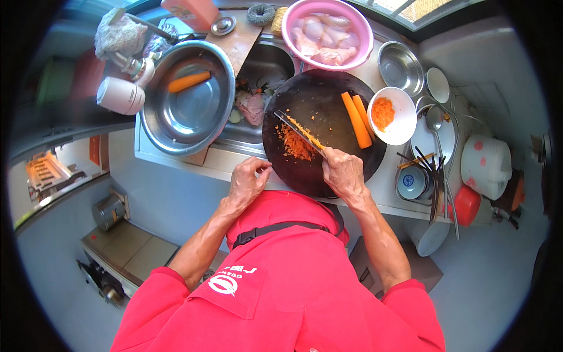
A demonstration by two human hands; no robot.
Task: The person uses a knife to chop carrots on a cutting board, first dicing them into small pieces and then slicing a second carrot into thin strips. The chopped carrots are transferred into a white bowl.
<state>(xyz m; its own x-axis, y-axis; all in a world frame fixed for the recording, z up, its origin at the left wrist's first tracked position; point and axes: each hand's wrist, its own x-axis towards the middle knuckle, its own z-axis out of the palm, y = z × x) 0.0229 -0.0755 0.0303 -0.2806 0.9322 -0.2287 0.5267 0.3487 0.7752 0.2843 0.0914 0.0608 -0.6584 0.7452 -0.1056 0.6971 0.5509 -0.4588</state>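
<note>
My right hand (344, 172) grips the handle of a kitchen cleaver (300, 130), whose blade stands on edge on a round, dark chopping board (316, 176). Finely chopped carrot (295, 143) lies in a heap along the blade's left side, and more bits cling to its other face. Two peeled carrot pieces (357, 121) rest side by side on the board's right part. By the board's lower left edge is my left hand (248, 178), fingers curled and thumb near the fingertips, with nothing visible in it. A white bowl (402, 134) holding minced carrot (382, 114) overlaps the board's right rim.
At left, a steel basin (187, 127) contains one carrot piece (189, 82). Behind it opens a sink (264, 66) with scraps inside. Raw chicken pieces (325, 37) soak in a pink basin (367, 53). A dish rack (457, 127) with bowls and chopsticks stands right, beside a rice cooker (486, 165).
</note>
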